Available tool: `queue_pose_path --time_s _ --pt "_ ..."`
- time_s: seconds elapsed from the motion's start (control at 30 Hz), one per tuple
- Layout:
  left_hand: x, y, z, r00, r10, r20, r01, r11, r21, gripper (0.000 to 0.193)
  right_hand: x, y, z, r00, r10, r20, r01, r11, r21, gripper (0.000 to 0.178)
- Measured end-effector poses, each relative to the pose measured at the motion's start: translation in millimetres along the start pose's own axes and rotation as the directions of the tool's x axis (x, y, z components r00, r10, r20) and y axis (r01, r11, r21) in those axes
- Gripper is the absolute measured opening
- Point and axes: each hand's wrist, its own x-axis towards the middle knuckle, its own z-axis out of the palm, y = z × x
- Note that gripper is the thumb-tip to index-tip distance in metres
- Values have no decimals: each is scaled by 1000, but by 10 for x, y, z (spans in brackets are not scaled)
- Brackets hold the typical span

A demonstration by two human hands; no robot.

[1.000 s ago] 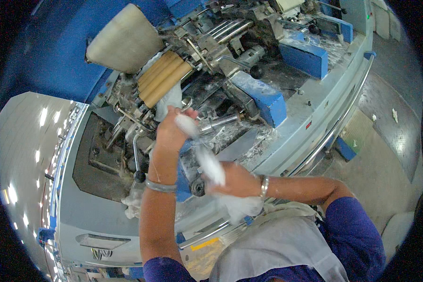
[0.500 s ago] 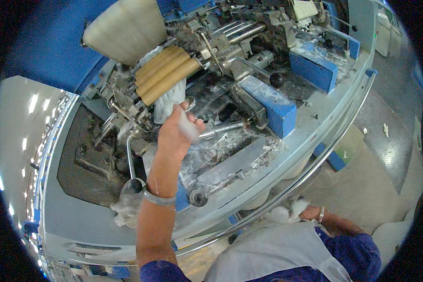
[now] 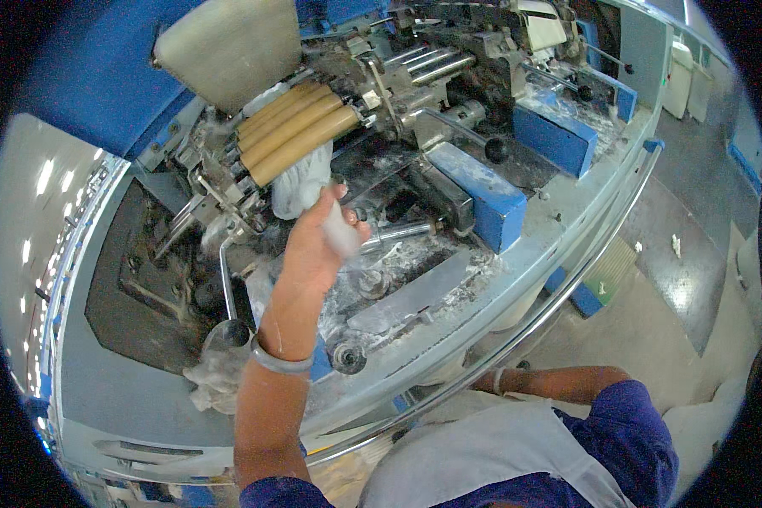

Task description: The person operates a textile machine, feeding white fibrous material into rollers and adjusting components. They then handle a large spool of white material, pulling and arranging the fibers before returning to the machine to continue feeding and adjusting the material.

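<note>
My left hand point(image 3: 317, 237) is closed round a wad of white cotton fibre point(image 3: 341, 233), just below the tan rollers point(image 3: 300, 140) of a textile machine. A loose web of white fibre point(image 3: 300, 188) hangs under those rollers, right behind my fingers. Low in the picture, my right hand point(image 3: 484, 381) reaches in toward the machine's side at the curved metal rail point(image 3: 559, 303). Its fingers are hidden there, so what they hold does not show.
Blue blocks point(image 3: 495, 224) and black-knobbed levers point(image 3: 496, 151) stick out right of my left hand. A raised pale cover point(image 3: 229, 55) stands above the rollers. More fibre point(image 3: 216, 381) lies bunched by the lower-left lever. White scraps point(image 3: 676, 245) dot the floor plates.
My right hand has moved left, toward the machine's side, and the white fibre by it is now out of sight. The left hand stays by the rollers with its fibre wad.
</note>
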Motion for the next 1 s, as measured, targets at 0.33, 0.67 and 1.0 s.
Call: queue_pose_path --time_s 0.33,0.67,1.0 --pt "-15 -43 -34 989 -84 125 56 976 209 29 -53 404 170 991 -67 116 69 998 -14 48" --pt "-87 63 88 975 -172 139 127 951 281 58 -1326 -1723 -1266 910 -16 413 -107 956 273 46" --pt "-218 148 285 974 -73 216 34 983 181 92 -463 -3676 -2741 36 -872 -488 122 489 -864 45"
